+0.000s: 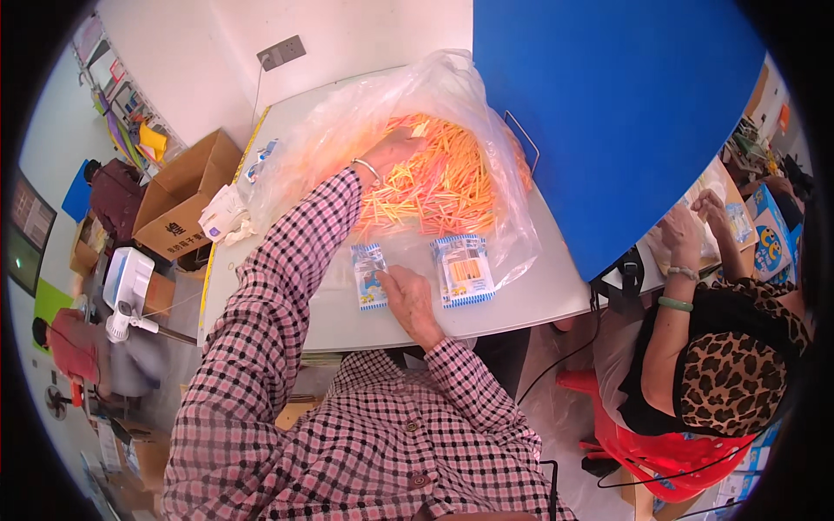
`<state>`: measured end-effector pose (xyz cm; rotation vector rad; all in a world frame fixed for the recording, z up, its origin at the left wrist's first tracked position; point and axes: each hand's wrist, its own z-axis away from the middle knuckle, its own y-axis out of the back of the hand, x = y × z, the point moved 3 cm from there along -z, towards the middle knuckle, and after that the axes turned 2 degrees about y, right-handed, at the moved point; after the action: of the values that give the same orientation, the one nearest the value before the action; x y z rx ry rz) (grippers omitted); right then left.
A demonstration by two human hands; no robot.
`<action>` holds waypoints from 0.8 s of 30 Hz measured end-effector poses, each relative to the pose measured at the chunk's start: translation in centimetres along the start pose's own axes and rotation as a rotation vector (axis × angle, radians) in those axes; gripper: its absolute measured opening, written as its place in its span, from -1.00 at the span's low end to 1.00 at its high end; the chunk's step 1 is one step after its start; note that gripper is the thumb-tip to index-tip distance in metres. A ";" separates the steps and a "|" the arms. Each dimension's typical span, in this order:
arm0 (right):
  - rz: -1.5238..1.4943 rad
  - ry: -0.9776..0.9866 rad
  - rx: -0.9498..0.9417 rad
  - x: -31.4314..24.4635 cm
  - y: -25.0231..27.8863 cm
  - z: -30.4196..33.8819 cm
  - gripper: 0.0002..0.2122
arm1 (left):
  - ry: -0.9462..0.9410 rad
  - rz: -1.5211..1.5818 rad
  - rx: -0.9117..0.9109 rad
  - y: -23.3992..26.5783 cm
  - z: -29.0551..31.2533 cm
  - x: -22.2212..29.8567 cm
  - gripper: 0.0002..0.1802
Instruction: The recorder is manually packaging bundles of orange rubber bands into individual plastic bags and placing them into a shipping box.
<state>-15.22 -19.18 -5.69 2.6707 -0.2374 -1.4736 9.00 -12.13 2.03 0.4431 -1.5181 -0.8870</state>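
A heap of thin orange, yellow and pink sticks (pixel 443 187) lies in a large clear plastic bag (pixel 304 143), opened out on the table. My left hand (pixel 393 151), with a bangle at its wrist, reaches into the bag at the heap's upper left. Its fingertips are among the sticks, and their grip does not show clearly. Nearer me, my right hand (pixel 412 304) pinches the right edge of a small blue-and-white packet (pixel 368 278). Just right of that hand, a second blue-and-white packet (pixel 464 271) lies flat, with sticks showing in its window.
A blue panel (pixel 599 113) stands along the table's right side. White crumpled packaging (pixel 224 215) sits at the left edge, near a cardboard box (pixel 187 195). At the right, a co-worker (pixel 721 347) sits on a red seat (pixel 660 456). A black cable (pixel 565 356) hangs past the table.
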 end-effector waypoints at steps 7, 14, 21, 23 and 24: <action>-0.207 -0.232 -0.079 1.3 0.2 0.4 -0.77 | 0.036 0.892 -0.220 2.1 9.4 -1.9 -0.69; -0.416 -0.367 -0.168 0.3 0.4 -0.8 -0.78 | 0.040 1.053 -0.197 2.3 16.1 -1.9 -0.61; -0.398 -0.443 -0.302 -0.2 0.5 -0.3 -0.78 | -0.199 0.866 -0.224 2.4 18.6 -1.2 -0.62; -0.387 -0.436 -0.330 -0.4 0.5 -0.2 -0.78 | -0.204 0.816 -0.218 2.6 19.3 -1.0 -0.61; -0.386 -0.440 -0.332 -0.5 0.6 -0.2 -0.78 | -0.235 0.733 -0.219 2.7 19.6 -0.7 -0.61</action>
<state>-15.41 -19.67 -5.11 2.1851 0.4856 -1.9906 -9.13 -4.56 4.71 -0.3812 -1.6023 -0.5156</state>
